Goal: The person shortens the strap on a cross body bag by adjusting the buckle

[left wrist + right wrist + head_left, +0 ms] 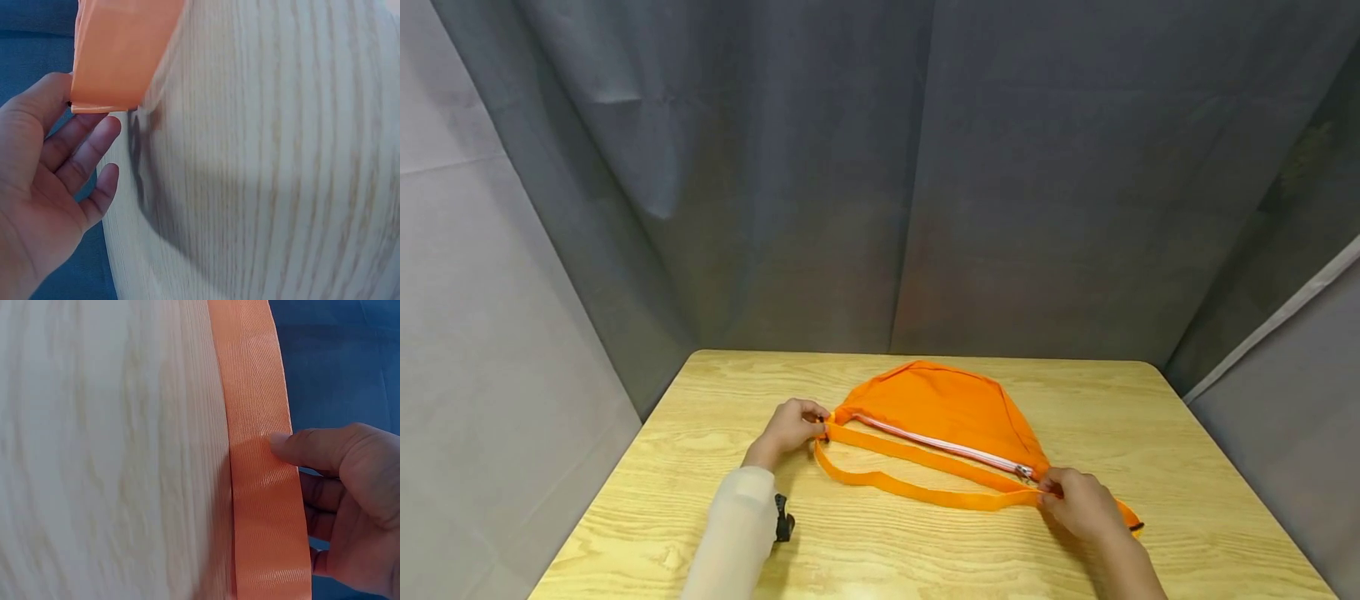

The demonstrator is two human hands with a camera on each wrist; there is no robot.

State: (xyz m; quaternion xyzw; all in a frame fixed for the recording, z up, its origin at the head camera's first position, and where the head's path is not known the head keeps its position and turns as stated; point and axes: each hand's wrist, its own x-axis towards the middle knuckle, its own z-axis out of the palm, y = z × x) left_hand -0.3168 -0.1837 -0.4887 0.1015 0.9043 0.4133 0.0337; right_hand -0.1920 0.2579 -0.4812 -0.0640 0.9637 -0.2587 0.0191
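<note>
An orange waist bag (940,404) lies on the table with its curved side away from me and its white-edged zipper (940,442) toward me. Its orange strap (917,492) runs in two lengths along the near side. At the bag's left end my left hand (792,427) pinches the strap near a small dark fitting, thumb against fingers. My right hand (1081,502) holds the strap by the zipper pull (1024,472) at the right end. In the right wrist view the thumb lies on the flat strap (262,462), the other fingers behind it.
The wood-grain table (865,558) carries the bag near its far edge. A dark grey curtain (805,183) hangs behind it, with lighter cloth panels (497,333) at the sides. A black object (783,518) shows beside my left sleeve.
</note>
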